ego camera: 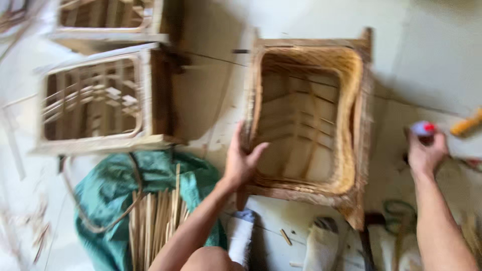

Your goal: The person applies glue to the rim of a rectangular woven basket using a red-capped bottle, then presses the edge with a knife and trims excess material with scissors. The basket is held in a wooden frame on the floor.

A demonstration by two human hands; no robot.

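A wicker basket (306, 120) in its wooden frame is steadied on the floor by the left hand (241, 158), clasped over its near-left rim. A small red-capped object (423, 128) is gripped by the right hand (426, 153); the rim is best kept pinned firmly.

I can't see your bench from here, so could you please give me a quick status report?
Left hand grips woven basket at its near rim. Right hand holds small red-and-white object. Bamboo strips lie on green cloth alongside.
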